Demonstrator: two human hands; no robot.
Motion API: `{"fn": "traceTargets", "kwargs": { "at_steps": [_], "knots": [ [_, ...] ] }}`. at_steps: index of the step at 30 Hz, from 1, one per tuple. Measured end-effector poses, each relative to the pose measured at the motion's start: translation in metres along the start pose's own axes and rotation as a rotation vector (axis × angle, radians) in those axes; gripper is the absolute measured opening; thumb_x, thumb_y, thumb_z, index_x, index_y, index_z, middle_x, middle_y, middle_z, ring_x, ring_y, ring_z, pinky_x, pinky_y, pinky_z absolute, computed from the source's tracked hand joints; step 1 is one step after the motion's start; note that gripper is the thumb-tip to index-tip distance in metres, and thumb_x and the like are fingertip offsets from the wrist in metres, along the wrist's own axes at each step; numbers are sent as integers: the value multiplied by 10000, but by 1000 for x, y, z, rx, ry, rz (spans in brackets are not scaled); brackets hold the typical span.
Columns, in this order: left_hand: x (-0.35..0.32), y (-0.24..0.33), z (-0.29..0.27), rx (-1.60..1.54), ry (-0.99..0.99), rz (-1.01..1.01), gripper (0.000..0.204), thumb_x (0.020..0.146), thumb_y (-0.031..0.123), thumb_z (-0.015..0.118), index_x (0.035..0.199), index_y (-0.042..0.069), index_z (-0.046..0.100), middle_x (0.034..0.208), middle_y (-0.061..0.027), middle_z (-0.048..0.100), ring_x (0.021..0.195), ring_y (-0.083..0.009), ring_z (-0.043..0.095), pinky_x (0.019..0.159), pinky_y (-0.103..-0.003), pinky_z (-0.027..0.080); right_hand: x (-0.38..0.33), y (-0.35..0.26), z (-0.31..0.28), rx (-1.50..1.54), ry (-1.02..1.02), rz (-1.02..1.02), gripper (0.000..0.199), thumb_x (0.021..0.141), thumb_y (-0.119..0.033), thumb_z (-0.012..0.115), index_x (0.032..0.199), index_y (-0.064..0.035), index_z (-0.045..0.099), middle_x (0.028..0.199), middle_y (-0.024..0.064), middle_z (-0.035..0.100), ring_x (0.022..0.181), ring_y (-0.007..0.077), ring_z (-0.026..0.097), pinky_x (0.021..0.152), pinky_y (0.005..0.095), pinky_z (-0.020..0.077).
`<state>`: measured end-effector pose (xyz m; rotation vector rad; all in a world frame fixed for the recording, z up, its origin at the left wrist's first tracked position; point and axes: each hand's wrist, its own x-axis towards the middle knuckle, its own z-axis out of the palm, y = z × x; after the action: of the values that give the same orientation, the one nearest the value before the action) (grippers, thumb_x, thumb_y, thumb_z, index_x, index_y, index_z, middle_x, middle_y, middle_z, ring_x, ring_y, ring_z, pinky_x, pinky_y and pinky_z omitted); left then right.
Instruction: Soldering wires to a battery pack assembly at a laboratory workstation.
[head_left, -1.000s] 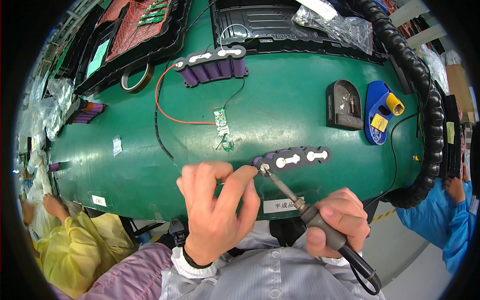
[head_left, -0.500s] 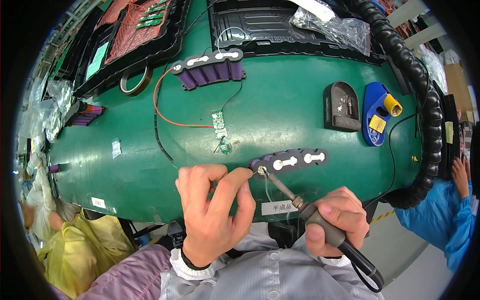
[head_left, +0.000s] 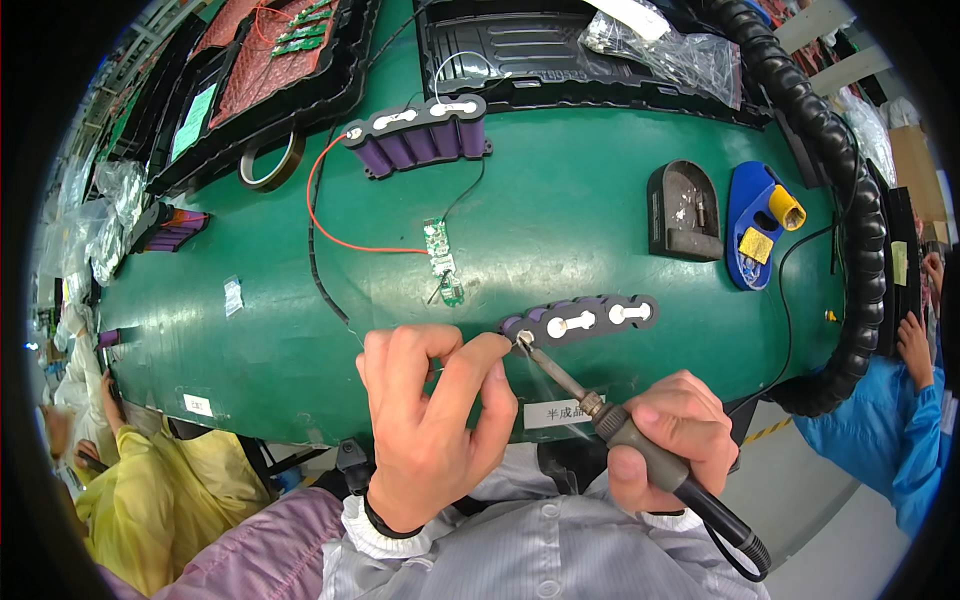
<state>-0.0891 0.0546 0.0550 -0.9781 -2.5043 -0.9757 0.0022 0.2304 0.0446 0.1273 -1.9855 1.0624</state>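
My right hand (head_left: pixel 690 430) is wrapped round the handle of a soldering iron (head_left: pixel 643 447). The iron's tip meets the leftmost metal tab of a purple battery pack (head_left: pixel 597 320) in a dark holder, lying near the table's front edge. My left hand (head_left: pixel 430 430) pinches thin solder wire (head_left: pixel 356 337) beside that tab; the wire runs from a black sleeve (head_left: pixel 325 285) into the curled fingers. Fingertips hide the wire's end. Farther back, a second purple battery pack (head_left: pixel 420 145) is joined by a red and a black wire to a green circuit board (head_left: pixel 443 262).
A blue iron stand (head_left: pixel 745 225) and a black dish (head_left: pixel 683 215) are at right. Black trays (head_left: pixel 520 95) line the back, near a tape roll (head_left: pixel 272 165). A thick black hose (head_left: pixel 862 260) curves down the right. People in yellow (head_left: pixel 170 500) and blue (head_left: pixel 875 430) sit either side.
My left hand has shifted slightly right, closer to the iron's tip. The iron has barely moved. At the left, the arm of the person in yellow now reaches the table edge.
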Motion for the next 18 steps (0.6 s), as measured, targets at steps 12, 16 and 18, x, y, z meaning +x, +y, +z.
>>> {"fn": "traceTargets", "kwargs": {
  "at_steps": [12, 16, 18],
  "knots": [
    [1, -2, 0, -24, 46, 7, 352, 681, -31, 742, 1008, 98, 732, 877, -32, 524, 747, -215, 456, 671, -352, 331, -2, 1, -11, 32, -46, 5, 410, 839, -272, 862, 997, 16, 616, 673, 105, 663, 483, 189, 575, 461, 294, 441],
    [0, -2, -7, -92, 106, -16, 346, 715, -80, 694, 1030, 56, 735, 838, -55, 561, 733, -229, 498, 689, -357, 381, -7, 0, -22, 79, 18, 29, 428, 894, -300, 816, 1084, 12, 593, 724, 115, 671, 521, 193, 577, 506, 325, 456],
    [0, -1, -12, -141, 112, -49, 279, 761, -93, 653, 1007, 19, 723, 844, -83, 561, 748, -244, 506, 697, -356, 401, -9, 0, -29, 53, -9, 40, 408, 932, -297, 774, 1120, 2, 569, 768, 128, 664, 563, 199, 578, 566, 338, 476]
  ]
}}
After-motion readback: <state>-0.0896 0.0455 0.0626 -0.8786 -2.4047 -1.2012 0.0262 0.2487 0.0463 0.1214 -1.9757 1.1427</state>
